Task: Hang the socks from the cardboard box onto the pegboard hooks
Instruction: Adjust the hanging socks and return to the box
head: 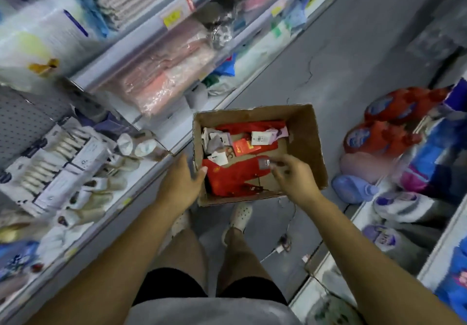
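Note:
An open cardboard box (303, 132) sits on the grey floor in front of my feet. Inside lie red socks (235, 175) with paper tags, more red socks (255, 127) at the far side, and a grey pair (214, 142). My left hand (182, 180) hovers at the box's left wall, fingers apart, its thumb touching the near red socks. My right hand (290, 173) reaches into the box with fingertips pinched near the grey tag (265, 164) on those socks. A grey pegboard (22, 119) shows at the left edge.
Shelves on the left hold packaged socks (75, 162) and pink wrapped textiles (164, 71). Plush slippers (389, 132) and a blue one (351, 188) crowd the right shelf and floor. The aisle floor (353, 46) runs on beyond the box. A cable (285, 243) lies near my feet.

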